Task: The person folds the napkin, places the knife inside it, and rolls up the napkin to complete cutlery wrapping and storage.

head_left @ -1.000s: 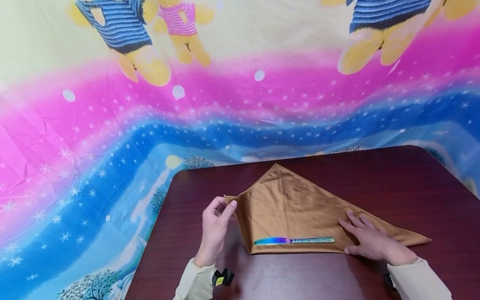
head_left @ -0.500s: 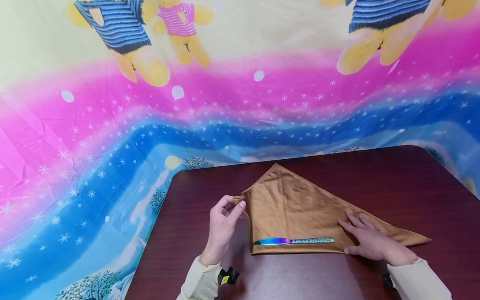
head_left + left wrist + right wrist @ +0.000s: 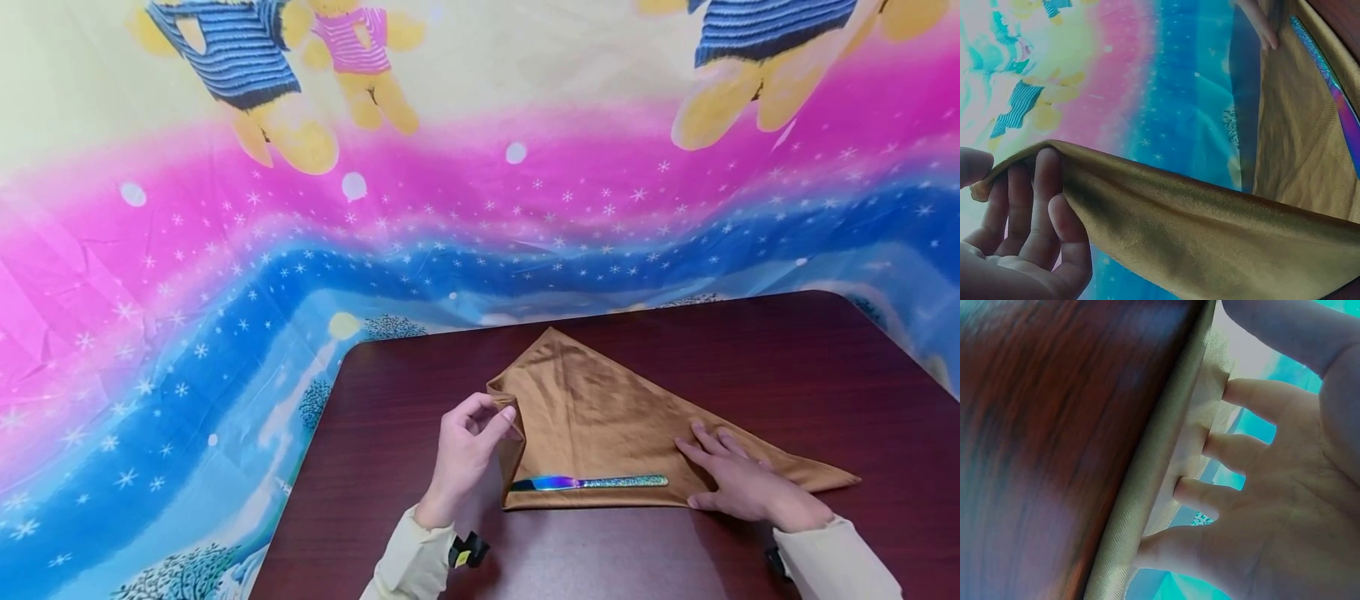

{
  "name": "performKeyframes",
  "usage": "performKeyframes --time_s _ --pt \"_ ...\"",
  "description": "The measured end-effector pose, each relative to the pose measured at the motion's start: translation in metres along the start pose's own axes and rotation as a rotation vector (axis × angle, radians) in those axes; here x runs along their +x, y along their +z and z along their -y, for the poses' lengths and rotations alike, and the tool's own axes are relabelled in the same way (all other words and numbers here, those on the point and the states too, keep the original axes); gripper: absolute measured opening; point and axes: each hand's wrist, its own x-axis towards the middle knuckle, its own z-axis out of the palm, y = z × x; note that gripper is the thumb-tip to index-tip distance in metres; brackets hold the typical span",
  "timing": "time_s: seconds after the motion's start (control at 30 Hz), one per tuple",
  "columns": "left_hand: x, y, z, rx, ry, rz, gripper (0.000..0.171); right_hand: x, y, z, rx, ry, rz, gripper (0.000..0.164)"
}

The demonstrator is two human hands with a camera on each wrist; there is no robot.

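Folding looks partway: the slim, iridescent metal knife [image 3: 600,482] lies on the folded, golden-brown satiny cloth [image 3: 607,408], whose raised flap [image 3: 1210,244] is not yet down. Left of the knife, the left hand [image 3: 463,450] pinches that flap; to its right, the right hand [image 3: 738,483] rests spread, gripping nothing. Only the left wrist view shows the flap's broad sag.

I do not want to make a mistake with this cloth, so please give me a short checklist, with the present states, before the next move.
1. Left hand pinches the edge of the lifted flap: ok.
2. Right hand rests on the cloth, toward its right end: ok.
3. Knife lies on the cloth, along the near edge: ok.
4. Knife tip does not touch the flap: cannot tell; they meet in the head view.
5. Cloth is free of creases: not ok; some show around its middle.
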Motion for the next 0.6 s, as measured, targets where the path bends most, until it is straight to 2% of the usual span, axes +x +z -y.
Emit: performKeyframes --time_s 0.37,0.6 --pt "-0.002 0.013 0.002 0.043 -0.02 0.118 0.019 -0.001 0.0 0.001 -0.005 -0.007 -0.015 0.083" --pt "-0.002 0.024 0.007 0.057 -0.021 0.15 0.019 -0.001 0.0 0.0 -0.007 -0.003 -0.014 0.083"
